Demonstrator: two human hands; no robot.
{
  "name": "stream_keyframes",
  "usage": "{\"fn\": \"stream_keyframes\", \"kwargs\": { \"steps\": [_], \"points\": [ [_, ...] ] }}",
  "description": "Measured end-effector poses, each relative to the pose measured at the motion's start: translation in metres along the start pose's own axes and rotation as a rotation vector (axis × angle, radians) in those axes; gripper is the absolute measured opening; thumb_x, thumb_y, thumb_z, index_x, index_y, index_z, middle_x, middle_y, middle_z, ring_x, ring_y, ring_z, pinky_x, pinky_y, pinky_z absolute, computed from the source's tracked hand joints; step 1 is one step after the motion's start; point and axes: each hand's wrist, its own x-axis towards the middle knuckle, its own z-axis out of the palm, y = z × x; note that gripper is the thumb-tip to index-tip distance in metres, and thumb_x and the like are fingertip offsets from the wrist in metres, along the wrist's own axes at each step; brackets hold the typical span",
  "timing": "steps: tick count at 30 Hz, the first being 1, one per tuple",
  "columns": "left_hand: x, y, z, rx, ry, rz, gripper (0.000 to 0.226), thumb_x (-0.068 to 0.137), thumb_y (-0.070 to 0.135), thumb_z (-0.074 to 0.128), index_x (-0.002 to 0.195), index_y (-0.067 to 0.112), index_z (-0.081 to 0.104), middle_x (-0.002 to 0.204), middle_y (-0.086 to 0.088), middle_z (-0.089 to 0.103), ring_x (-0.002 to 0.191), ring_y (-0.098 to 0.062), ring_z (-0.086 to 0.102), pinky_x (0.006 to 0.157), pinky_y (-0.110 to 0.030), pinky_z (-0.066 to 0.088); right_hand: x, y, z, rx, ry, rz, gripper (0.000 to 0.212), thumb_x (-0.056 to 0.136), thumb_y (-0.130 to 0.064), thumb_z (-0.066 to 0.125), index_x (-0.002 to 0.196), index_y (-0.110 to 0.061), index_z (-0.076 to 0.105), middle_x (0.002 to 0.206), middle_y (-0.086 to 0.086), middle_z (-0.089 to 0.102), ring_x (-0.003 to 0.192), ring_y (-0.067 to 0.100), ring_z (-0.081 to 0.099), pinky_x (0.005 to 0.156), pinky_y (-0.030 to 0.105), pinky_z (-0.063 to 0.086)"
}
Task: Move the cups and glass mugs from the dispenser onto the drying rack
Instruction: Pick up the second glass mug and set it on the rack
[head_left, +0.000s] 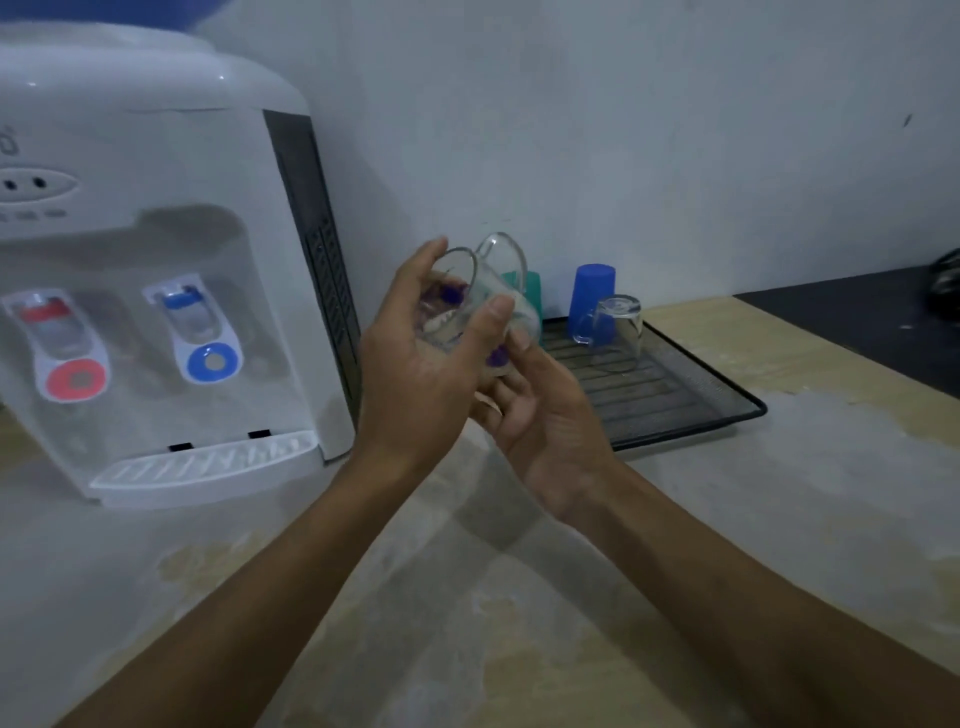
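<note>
A clear glass mug (480, 306) with purple marks is tilted in the air between the white water dispenser (156, 291) and the black drying rack (675, 384). My left hand (421, 364) wraps around it, thumb across its side. My right hand (545, 415) cups it from below with fingertips touching its base. On the rack stand a blue cup (592, 296), a green cup (532, 301) partly hidden behind the held mug, and a clear glass mug (618, 327), all upside down.
The dispenser's drip tray (208, 465) holds nothing. The rack lies on a pale worn countertop (571, 623) against a grey wall. A dark surface (857, 322) with a black object at its edge lies at the far right.
</note>
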Motion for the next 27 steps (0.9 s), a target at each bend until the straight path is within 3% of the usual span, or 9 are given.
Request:
{"fn": "stream_keyframes", "kwargs": {
  "steps": [3,7,10,12,15,17,21,24,27],
  "points": [
    [0.003,-0.005,0.001,0.012,-0.081,-0.03,0.063,0.09,0.053,0.069,0.144,0.024,0.053,0.121,0.005,0.069,0.107,-0.005,0.071,0.083,-0.023,0.062,0.008,-0.008,-0.01,-0.032,0.048,-0.058,0.054,0.101,-0.034,0.062,0.147,-0.007,0.056,0.151,0.028,0.053,0.123,0.035,0.051,0.107,0.049,0.039],
    [-0.004,-0.02,0.004,-0.054,-0.151,-0.104,0.054,0.092,0.051,0.069,0.137,0.023,0.054,0.124,0.007,0.071,0.114,-0.011,0.07,0.092,-0.04,0.063,0.011,-0.017,-0.019,-0.122,0.045,-0.098,0.051,0.094,-0.034,0.066,0.136,-0.007,0.064,0.128,0.019,0.069,0.117,0.031,0.057,0.101,0.045,0.046],
    [-0.008,-0.03,0.003,-0.042,-0.188,-0.138,0.056,0.091,0.058,0.065,0.135,0.026,0.053,0.126,0.01,0.07,0.117,-0.01,0.069,0.097,-0.043,0.061,0.012,-0.021,-0.021,-0.219,0.066,-0.128,0.056,0.093,-0.032,0.067,0.139,-0.001,0.061,0.134,0.028,0.066,0.115,0.033,0.062,0.098,0.046,0.048],
    [-0.008,-0.038,0.001,-0.018,-0.204,-0.138,0.059,0.09,0.061,0.063,0.135,0.025,0.053,0.124,0.011,0.071,0.117,-0.007,0.068,0.098,-0.04,0.059,0.014,-0.022,-0.023,-0.264,0.086,-0.145,0.049,0.096,-0.029,0.064,0.136,-0.002,0.063,0.128,0.024,0.07,0.111,0.03,0.066,0.092,0.039,0.055],
    [-0.015,-0.052,-0.001,0.005,-0.219,-0.182,0.059,0.093,0.064,0.055,0.138,0.026,0.052,0.116,0.019,0.067,0.113,0.007,0.063,0.094,-0.023,0.054,0.02,-0.027,-0.031,-0.266,0.166,-0.171,0.039,0.094,-0.034,0.068,0.123,-0.008,0.072,0.118,0.016,0.073,0.104,0.026,0.067,0.086,0.035,0.057],
    [-0.026,-0.065,0.001,0.028,-0.216,-0.243,0.053,0.096,0.061,0.052,0.137,0.027,0.053,0.114,0.023,0.063,0.111,0.01,0.059,0.092,-0.02,0.048,0.025,-0.031,-0.04,-0.26,0.253,-0.212,0.049,0.09,-0.038,0.075,0.125,-0.004,0.071,0.12,0.023,0.071,0.103,0.027,0.067,0.089,0.038,0.056],
    [-0.041,-0.094,0.003,0.27,-0.33,-0.334,0.064,0.092,0.052,0.07,0.145,0.025,0.047,0.141,0.004,0.055,0.129,-0.013,0.053,0.105,-0.031,0.046,0.032,-0.037,-0.058,-0.311,0.438,-0.27,0.064,0.083,-0.04,0.08,0.131,0.0,0.066,0.128,0.023,0.071,0.107,0.03,0.071,0.094,0.043,0.058],
    [-0.043,-0.099,0.002,0.375,-0.421,-0.327,0.073,0.092,0.052,0.068,0.153,0.023,0.04,0.151,-0.001,0.048,0.136,-0.018,0.047,0.11,-0.03,0.04,0.033,-0.041,-0.068,-0.335,0.546,-0.282,0.053,0.087,-0.032,0.081,0.127,-0.001,0.068,0.115,0.016,0.075,0.101,0.025,0.073,0.083,0.034,0.061],
    [-0.046,-0.097,0.004,0.43,-0.474,-0.281,0.071,0.096,0.057,0.059,0.155,0.024,0.037,0.153,0.0,0.046,0.139,-0.02,0.045,0.113,-0.033,0.039,0.034,-0.045,-0.074,-0.491,0.609,-0.267,0.045,0.088,-0.03,0.082,0.123,-0.005,0.07,0.117,0.019,0.075,0.098,0.024,0.07,0.091,0.042,0.063]
  ]
}}
